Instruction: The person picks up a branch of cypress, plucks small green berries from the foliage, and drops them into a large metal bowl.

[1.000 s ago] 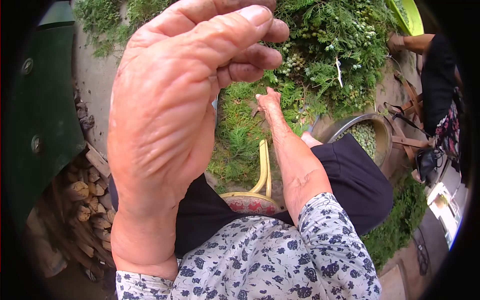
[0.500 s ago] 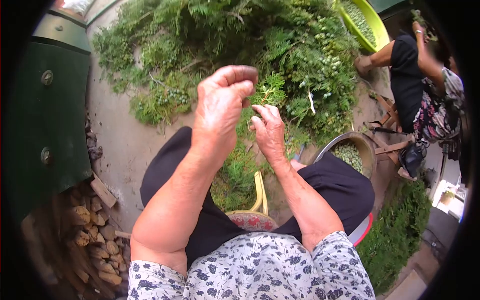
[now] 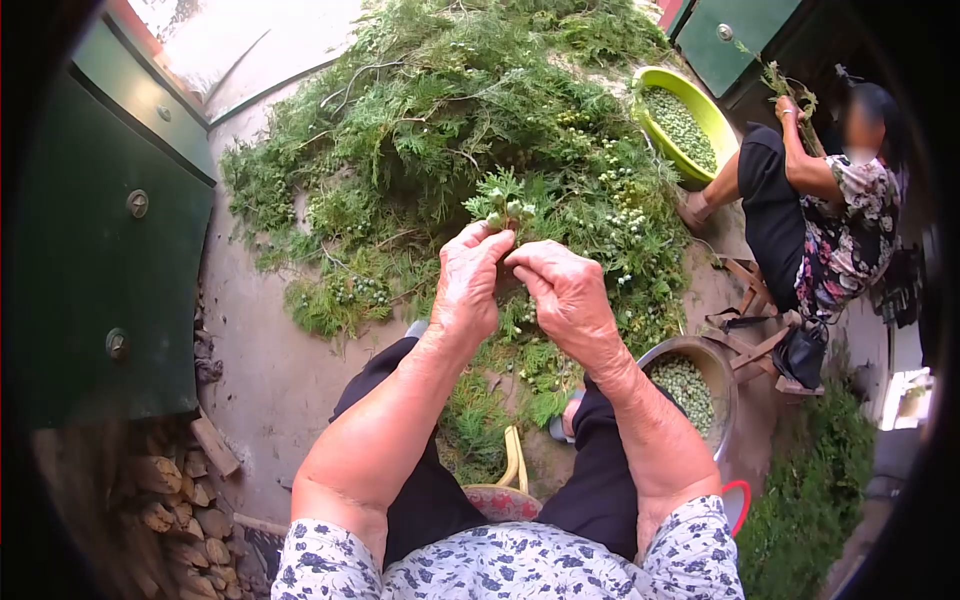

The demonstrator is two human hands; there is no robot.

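In front of me my left hand pinches a small evergreen sprig between thumb and forefinger. The sprig has flat green leaves and several pale green seed cones, and it points up and away from me. Close on its right, my right hand is closed in a pinch, its fingertips just below the left fingertips. What lies between the right fingertips is hidden. Beyond both hands spreads a large pile of cut evergreen branches, dotted with similar cones.
A metal basin of green cones stands by my right knee. Farther off is a yellow-green basin, also holding cones. At right a seated person holds a branch. Firewood lies at lower left beside a green metal door.
My left hand has come down, now pinching the sprig. The right hand has turned inward and sits lower, its fingers closed. My view has shifted, showing more of the far pile.
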